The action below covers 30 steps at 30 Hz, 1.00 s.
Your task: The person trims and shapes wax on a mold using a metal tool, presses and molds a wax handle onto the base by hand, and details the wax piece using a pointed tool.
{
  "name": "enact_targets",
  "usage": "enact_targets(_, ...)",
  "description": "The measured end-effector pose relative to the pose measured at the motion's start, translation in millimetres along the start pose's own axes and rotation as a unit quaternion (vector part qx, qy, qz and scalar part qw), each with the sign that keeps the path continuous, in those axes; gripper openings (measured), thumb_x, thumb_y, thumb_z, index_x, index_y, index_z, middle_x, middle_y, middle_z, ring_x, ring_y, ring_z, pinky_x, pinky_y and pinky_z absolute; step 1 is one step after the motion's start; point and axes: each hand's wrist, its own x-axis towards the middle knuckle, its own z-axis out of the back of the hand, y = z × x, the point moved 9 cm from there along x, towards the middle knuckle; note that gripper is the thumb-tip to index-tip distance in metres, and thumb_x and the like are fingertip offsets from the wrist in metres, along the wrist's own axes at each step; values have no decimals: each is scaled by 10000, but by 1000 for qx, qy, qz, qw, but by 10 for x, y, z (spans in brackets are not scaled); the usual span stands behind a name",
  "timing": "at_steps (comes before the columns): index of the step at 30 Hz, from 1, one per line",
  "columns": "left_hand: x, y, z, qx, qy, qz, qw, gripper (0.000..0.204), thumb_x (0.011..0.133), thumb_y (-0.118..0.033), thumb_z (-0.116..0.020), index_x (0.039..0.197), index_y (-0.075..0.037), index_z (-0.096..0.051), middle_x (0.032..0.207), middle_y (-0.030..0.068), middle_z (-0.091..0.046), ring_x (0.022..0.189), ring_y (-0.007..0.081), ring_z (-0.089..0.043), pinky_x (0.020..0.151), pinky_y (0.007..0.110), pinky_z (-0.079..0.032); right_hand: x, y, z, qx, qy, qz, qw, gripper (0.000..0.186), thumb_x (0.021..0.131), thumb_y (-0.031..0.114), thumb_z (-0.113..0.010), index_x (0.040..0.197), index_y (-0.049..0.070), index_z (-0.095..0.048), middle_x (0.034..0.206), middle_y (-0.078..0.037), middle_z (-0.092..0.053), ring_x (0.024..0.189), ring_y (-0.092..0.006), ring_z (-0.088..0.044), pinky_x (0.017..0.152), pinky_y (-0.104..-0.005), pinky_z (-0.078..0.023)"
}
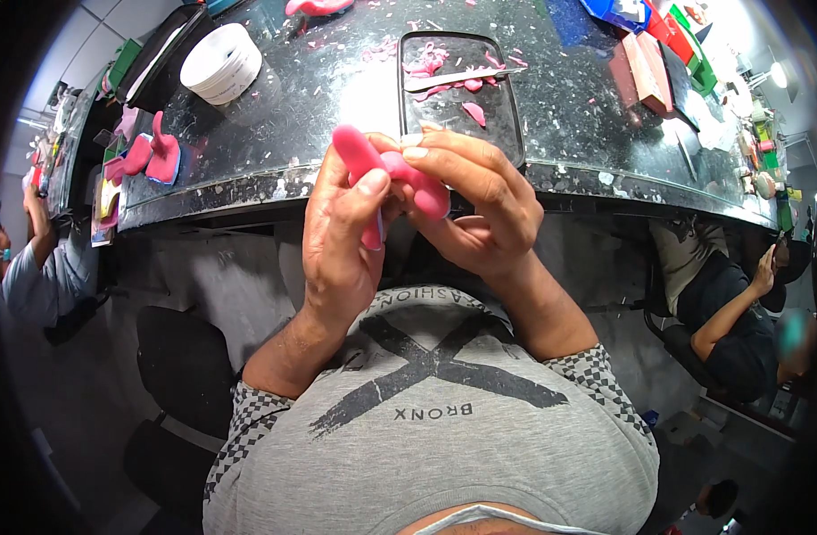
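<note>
- Grey shirt (435,450) fills the lower centre.
- Pink piece (358,153), mid-frame: my left hand (333,223) grips it; my right hand (489,192) pinches it, its thumb probably behind.
- Tray (496,125), upper centre, bears scraps (426,59) and a flat tool (449,80).

1. 2 hands (333,236) (484,192) on 1 pink piece (358,153).
2. 1 tray (502,134), far, bearing 1 blade (440,80).
3. 1 white tub (221,67), far left.
4. At least 2 pink lumps (164,160), left; 1 more lump (319,6), far.
5. At least 2 co-workers (38,276) (734,330), left and right.
</note>
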Motion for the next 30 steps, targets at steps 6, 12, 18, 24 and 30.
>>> enact_targets(6,-16,-28,-43,-2,-55,11,998,315,1017,-203,-496,1245,13,-479,1028,65,-584,955,98,-568,877,261,-442,6,-1,-7,-12,11,39,999,368,742,58,-791,1103,73,-723,1017,-77,-700,875,-221,-707,813,-364,-593)
enact_targets(12,-27,-12,-19,57,-47,34,997,426,1015,-225,-478,1333,54,-428,1125,99,-593,1024,141,-618,939,303,-490,26,-16,-3,-11,21,35,999,388,719,35,-791,1100,74,-728,987,-75,-692,843,-202,-704,764,-332,-596)
enact_targets(18,12,-78,5,81,-39,32,995,274,1025,-221,-498,1166,13,-516,962,84,-644,893,126,-643,864,288,-517,61,-44,-15,6,46,-15,999,344,724,15,-786,1058,63,-723,968,-91,-687,811,-198,-706,664,-295,-587)
enact_targets(24,18,-69,-3,64,-58,71,994,278,1022,-223,-488,1147,22,-526,969,130,-674,892,168,-678,827,323,-563,36,-83,-24,12,28,2,1000,329,736,26,-792,1053,67,-711,936,-86,-690,763,-191,-705,621,-285,-582)
enact_targets(30,45,-61,16,52,-42,110,992,346,1016,-217,-455,1214,63,-500,1070,203,-655,977,270,-706,868,389,-585,105,-124,-70,15,68,-14,997,316,761,59,-794,1065,71,-708,944,-83,-689,758,-183,-702,616,-284,-572)
